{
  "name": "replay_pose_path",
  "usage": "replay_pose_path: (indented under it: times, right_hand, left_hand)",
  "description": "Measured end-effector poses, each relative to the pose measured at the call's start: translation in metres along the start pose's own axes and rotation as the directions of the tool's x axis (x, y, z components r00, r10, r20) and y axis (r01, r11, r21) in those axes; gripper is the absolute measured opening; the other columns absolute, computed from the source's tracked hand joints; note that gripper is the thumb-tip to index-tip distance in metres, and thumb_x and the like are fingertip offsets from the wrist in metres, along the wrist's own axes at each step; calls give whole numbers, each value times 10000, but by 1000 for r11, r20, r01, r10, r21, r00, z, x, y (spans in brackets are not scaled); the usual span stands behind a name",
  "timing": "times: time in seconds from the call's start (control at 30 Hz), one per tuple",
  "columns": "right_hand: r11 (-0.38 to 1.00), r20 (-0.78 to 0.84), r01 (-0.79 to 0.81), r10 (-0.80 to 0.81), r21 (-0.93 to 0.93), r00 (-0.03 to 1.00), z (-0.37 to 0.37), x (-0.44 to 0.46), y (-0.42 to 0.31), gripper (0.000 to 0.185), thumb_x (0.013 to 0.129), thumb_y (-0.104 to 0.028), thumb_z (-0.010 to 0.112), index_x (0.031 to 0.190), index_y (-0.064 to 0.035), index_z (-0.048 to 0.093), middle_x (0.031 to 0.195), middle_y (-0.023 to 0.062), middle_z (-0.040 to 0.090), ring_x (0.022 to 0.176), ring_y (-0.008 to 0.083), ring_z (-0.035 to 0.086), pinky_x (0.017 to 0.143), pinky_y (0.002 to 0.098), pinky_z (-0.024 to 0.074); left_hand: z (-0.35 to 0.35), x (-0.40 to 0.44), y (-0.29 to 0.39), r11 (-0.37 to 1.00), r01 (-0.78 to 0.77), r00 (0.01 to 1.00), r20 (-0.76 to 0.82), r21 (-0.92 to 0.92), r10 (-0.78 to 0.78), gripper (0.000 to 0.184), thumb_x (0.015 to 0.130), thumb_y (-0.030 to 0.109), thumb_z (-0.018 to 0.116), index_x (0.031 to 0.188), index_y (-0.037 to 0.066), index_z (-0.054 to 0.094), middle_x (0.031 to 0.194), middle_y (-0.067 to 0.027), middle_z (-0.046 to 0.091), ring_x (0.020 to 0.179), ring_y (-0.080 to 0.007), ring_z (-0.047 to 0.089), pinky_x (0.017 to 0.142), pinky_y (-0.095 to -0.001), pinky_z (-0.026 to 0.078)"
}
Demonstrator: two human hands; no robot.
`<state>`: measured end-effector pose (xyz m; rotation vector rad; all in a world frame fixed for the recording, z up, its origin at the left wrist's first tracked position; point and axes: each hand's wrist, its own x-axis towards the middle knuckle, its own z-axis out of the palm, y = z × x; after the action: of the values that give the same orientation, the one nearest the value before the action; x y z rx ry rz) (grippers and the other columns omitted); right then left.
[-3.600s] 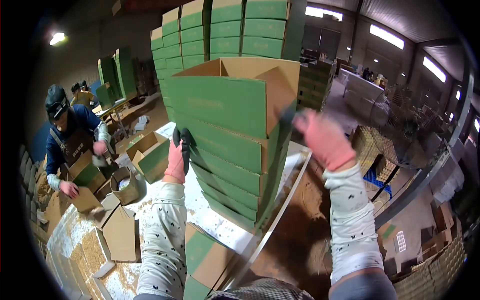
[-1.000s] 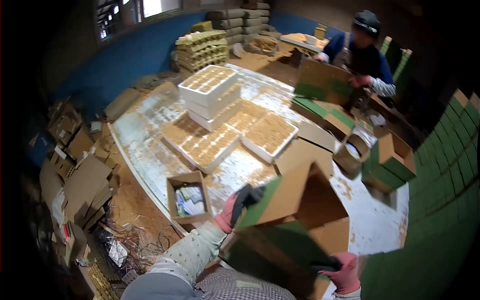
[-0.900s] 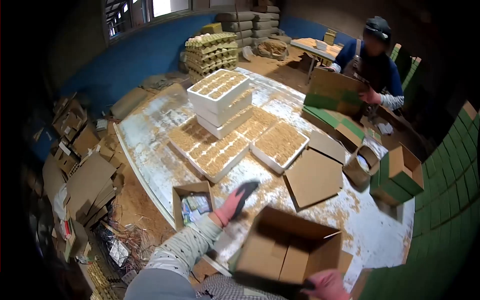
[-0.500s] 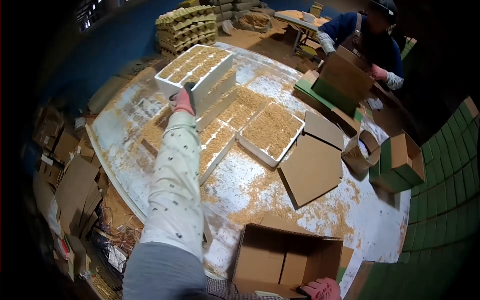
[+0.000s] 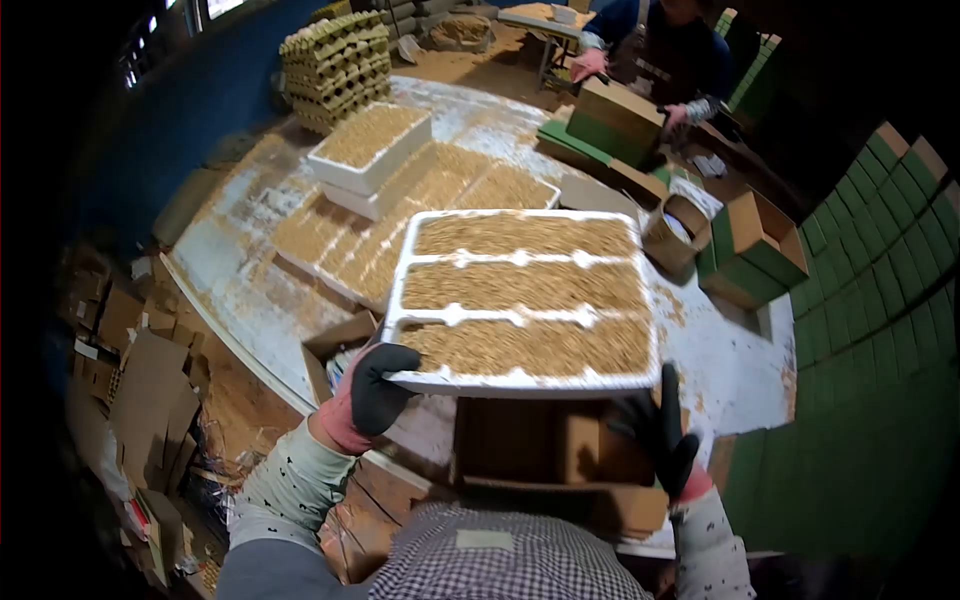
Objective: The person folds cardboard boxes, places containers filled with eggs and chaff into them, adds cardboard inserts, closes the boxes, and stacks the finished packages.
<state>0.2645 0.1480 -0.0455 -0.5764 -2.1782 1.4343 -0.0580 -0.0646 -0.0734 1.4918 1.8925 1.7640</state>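
Note:
My left hand [image 5: 376, 396], in a dark-palmed pink glove, grips the near left corner of a white foam tray [image 5: 520, 384]. The tray is filled with tan, husk-like loose material, split into three rows by white ridges. Just under its near right corner is my right hand [image 5: 662, 430], gloved the same way, fingers spread; whether it touches the tray I cannot tell. Below the tray stands an open cardboard box [image 5: 500, 440], partly hidden by it.
More filled foam trays [image 5: 385, 160] lie and stack on the table [image 5: 220, 240]. Egg trays [image 5: 335, 65] are piled behind. A co-worker [image 5: 665, 45] handles a green-and-brown box [image 5: 615, 120] across the table. Green boxes [image 5: 870, 330] line the right; an open carton [image 5: 755, 250] stands nearer.
The foam tray has come off the stack, toward me and over the cardboard box, in my left hand. My right hand has left the box's near edge and risen beside the tray.

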Motion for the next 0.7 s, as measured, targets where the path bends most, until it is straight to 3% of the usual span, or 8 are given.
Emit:
replay_pose_path:
  times: [0.07, 0.13, 0.2, 0.27, 0.3, 0.43, 0.57, 0.7]
  right_hand:
    - [981, -13, 138, -141, -136, 990, -18, -12, 3, 499, 843, -243, 590, 1281, -69, 427, 1162, 122, 560, 1008, 248, 566, 876, 369, 467]
    - [913, -45, 265, -293, -310, 955, -27, -30, 1, 326, 837, -127, 571, 1148, -33, 545, 1063, 116, 606, 957, 263, 582, 851, 375, 472]
    - [737, -50, 331, -442, -589, 896, -42, -58, 8, 291, 764, -17, 576, 1054, -2, 600, 963, 131, 638, 929, 269, 594, 814, 377, 483]
    - [805, -313, -245, 462, 540, 830, -40, -75, -31, 403, 762, -38, 573, 1160, -7, 516, 950, 104, 630, 887, 223, 604, 769, 320, 496]
    - [890, -282, -252, 371, 380, 885, -49, -89, -20, 411, 764, -34, 581, 1166, -3, 502, 982, 100, 617, 886, 206, 601, 761, 305, 494]
    - [961, -80, -122, 106, -247, 991, -36, -66, -31, 367, 802, -84, 622, 1140, 5, 511, 1001, 77, 606, 844, 156, 584, 739, 282, 472]
    - [793, 27, -585, 597, -170, 802, -19, -22, -34, 501, 784, -121, 655, 1209, 25, 436, 981, 141, 615, 866, 210, 602, 733, 311, 486]
    - [507, 150, -119, 459, -854, 875, -2, 0, -23, 764, 729, -201, 705, 1323, 62, 303, 980, 248, 611, 931, 312, 616, 749, 359, 506]
  left_hand:
    - [7, 0, 22, 929, -355, 906, 281, 104, 315, 423, 785, -49, 604, 1189, 34, 511, 1025, -71, 602, 867, -168, 603, 788, -294, 491]
    - [48, -8, 61, 590, 495, 869, 344, -638, -357, 571, 842, 54, 584, 1363, 39, 350, 1258, -78, 494, 1092, -186, 516, 915, -314, 420]
    - [51, -8, 67, 650, 536, 841, 405, -539, -357, 653, 865, 105, 580, 1422, 47, 245, 1428, -100, 319, 1307, -204, 311, 1057, -320, 259]
    - [63, -32, 28, 913, 251, 953, 248, -321, -175, 688, 847, 118, 577, 1425, 30, 215, 1465, -163, 238, 1365, -245, 195, 1103, -335, 137]
    - [71, -53, 9, 823, 290, 955, 209, -489, -212, 704, 834, 124, 584, 1422, 20, 211, 1475, -184, 204, 1379, -263, 157, 1110, -340, 107]
    - [88, -55, 39, 980, 166, 985, 64, -105, -160, 736, 812, 140, 595, 1416, 9, 195, 1477, -205, 165, 1386, -310, 113, 1121, -380, 113]
    - [27, -25, 8, 958, 272, 962, -11, 89, -272, 540, 844, 228, 589, 1322, 67, 394, 1373, -177, 371, 1296, -293, 334, 1096, -364, 222]
    - [-37, -24, -65, 231, 69, 809, 81, 971, -583, 379, 784, 310, 594, 1109, 115, 565, 1121, -81, 576, 1084, -228, 507, 868, -333, 375]
